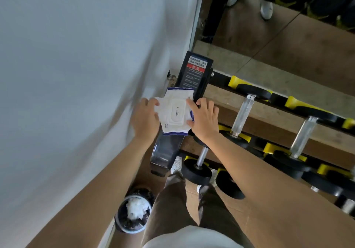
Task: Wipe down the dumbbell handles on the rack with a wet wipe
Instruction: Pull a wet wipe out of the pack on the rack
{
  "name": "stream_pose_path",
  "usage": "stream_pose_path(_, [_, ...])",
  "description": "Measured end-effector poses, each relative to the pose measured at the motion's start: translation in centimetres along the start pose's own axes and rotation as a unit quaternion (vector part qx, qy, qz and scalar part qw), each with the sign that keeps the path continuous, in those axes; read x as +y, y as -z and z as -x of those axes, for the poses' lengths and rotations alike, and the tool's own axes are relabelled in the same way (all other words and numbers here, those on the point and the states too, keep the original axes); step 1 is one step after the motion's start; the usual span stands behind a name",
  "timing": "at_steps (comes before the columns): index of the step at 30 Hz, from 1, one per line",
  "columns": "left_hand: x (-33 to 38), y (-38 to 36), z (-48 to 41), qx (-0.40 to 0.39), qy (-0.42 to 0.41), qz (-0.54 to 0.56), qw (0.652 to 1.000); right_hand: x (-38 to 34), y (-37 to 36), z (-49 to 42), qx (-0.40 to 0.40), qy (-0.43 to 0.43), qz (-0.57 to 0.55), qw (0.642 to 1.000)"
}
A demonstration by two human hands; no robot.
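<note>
A white wet-wipe pack [175, 111], flip lid closed, lies flat atop the black rack's [192, 78] end post. Black dumbbells [243, 113] with shiny handles rest in yellow cradles along its tiers.

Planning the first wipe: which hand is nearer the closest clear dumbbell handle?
Right. The right hand holds the wipe pack beside that handle; the left hand holds its far edge.

Both arms reach forward, left hand [147, 118] and right hand [204, 120] gripping opposite sides of the wipe pack [175, 113].
</note>
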State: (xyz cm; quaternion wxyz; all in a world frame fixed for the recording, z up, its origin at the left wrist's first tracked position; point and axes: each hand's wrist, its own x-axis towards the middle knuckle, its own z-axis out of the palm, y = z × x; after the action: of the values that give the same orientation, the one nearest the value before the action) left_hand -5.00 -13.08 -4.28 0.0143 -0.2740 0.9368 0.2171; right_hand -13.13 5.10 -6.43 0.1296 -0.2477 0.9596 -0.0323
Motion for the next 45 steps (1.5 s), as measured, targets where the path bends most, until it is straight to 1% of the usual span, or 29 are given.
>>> stream_pose_path(2, [1.0,-0.8,-0.1,-0.048,-0.126,-0.029,0.990,0.1,-0.1,0.1,-0.002,0.003,0.003,1.000])
stream_pose_path(3, [1.5,-1.4,-0.2,-0.067,-0.159,-0.040,0.984,0.1,-0.1,0.1,-0.005,0.007,0.005,1.000])
stream_pose_path(4, [2.0,-1.8,-0.2,-0.079,-0.164,-0.049,0.982,0.1,0.0,0.2,-0.006,0.010,0.006,1.000])
stream_pose_path(5, [2.3,-2.3,-0.2,-0.090,-0.151,-0.052,0.983,0.2,0.0,0.3,-0.007,0.011,0.007,1.000])
stream_pose_path(8, [2.4,-3.4,-0.1,-0.100,-0.112,-0.008,0.989,0.3,0.2,0.8,-0.021,0.009,0.010,1.000])
stream_pose_path(14, [1.8,-4.4,0.2,-0.092,-0.112,0.021,0.989,0.4,0.6,1.0,-0.049,0.013,0.011,0.999])
stream_pose_path(19, [1.4,-4.1,0.7,-0.082,-0.119,0.085,0.986,0.2,1.1,0.7,-0.052,0.029,0.008,0.998])
stream_pose_path(23, [0.0,-3.7,2.4,-0.091,-0.157,0.099,0.978,0.6,1.2,0.2,-0.058,0.048,-0.033,0.997])
stream_pose_path(26, [-0.3,-3.9,3.2,-0.085,-0.180,0.095,0.975,0.7,1.5,0.1,-0.049,0.053,-0.129,0.989])
stream_pose_path(28, [-0.1,-4.1,3.3,-0.074,-0.177,0.083,0.978,0.2,1.5,0.1,-0.015,0.090,-0.184,0.979])
stream_pose_path(29, [0.0,-4.1,3.4,-0.065,-0.175,0.080,0.979,-0.1,1.4,-0.1,-0.008,0.117,-0.185,0.976])
stream_pose_path(31, [-0.2,-4.3,3.6,-0.043,-0.174,0.077,0.981,-1.1,1.1,-0.8,-0.028,0.154,-0.158,0.975])
stream_pose_path(33, [-0.1,-4.5,4.0,-0.028,-0.174,0.071,0.982,-1.8,1.0,-1.4,-0.059,0.171,-0.112,0.977])
stream_pose_path(35, [-0.1,-4.8,4.2,-0.023,-0.159,0.072,0.984,-2.4,0.9,-2.1,-0.071,0.185,-0.061,0.978])
stream_pose_path(39, [-0.1,-5.1,4.7,-0.006,-0.137,0.111,0.984,-3.1,1.6,-3.5,-0.107,0.205,0.009,0.973])
stream_pose_path(41, [0.0,-5.0,4.9,-0.005,-0.128,0.125,0.984,-3.1,1.9,-4.0,-0.121,0.238,0.041,0.963])
stream_pose_path(45, [-0.1,-5.0,5.0,-0.009,-0.119,0.134,0.984,-3.6,2.3,-4.6,-0.148,0.323,0.115,0.928])
